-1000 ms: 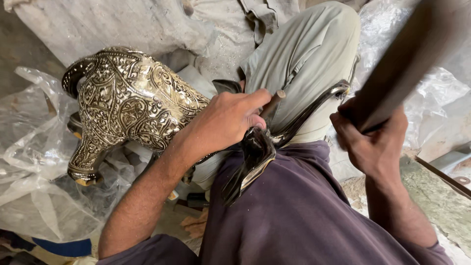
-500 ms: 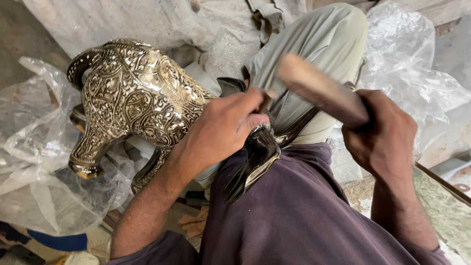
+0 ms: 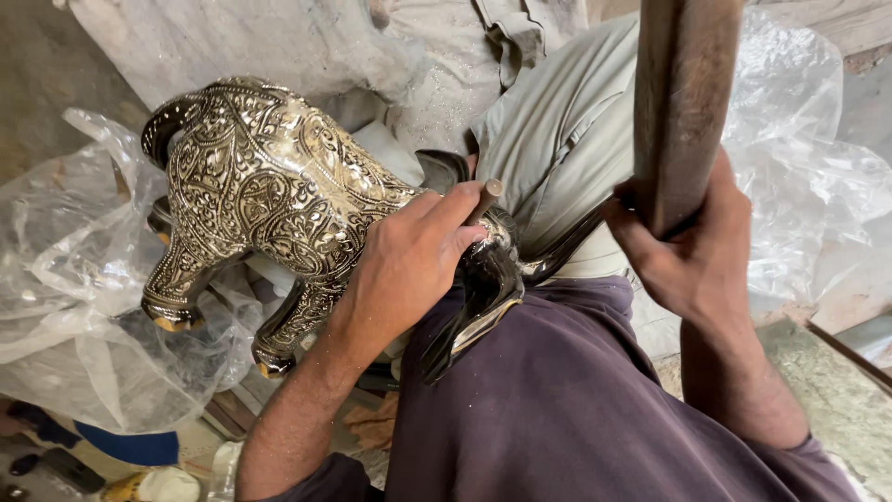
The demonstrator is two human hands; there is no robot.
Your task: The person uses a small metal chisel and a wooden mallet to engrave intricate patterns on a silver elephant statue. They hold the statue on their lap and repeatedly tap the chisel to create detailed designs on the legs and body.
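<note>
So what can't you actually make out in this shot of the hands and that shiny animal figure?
- Head of the ornate metal animal figure: hidden behind the left hand, head view.
- Tip of the punch: buried in the fist; only its butt shows.
- Top of the wooden mallet in the right hand: cut off by the upper edge.
- Small things at bottom left: too dim and cropped to identify.

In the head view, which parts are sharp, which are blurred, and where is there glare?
Head view: the engraved metal animal figure is sharp, with bright glints on its relief; the wooden mallet in the right hand is blurred; the clear plastic sheet shows pale glare.
</note>
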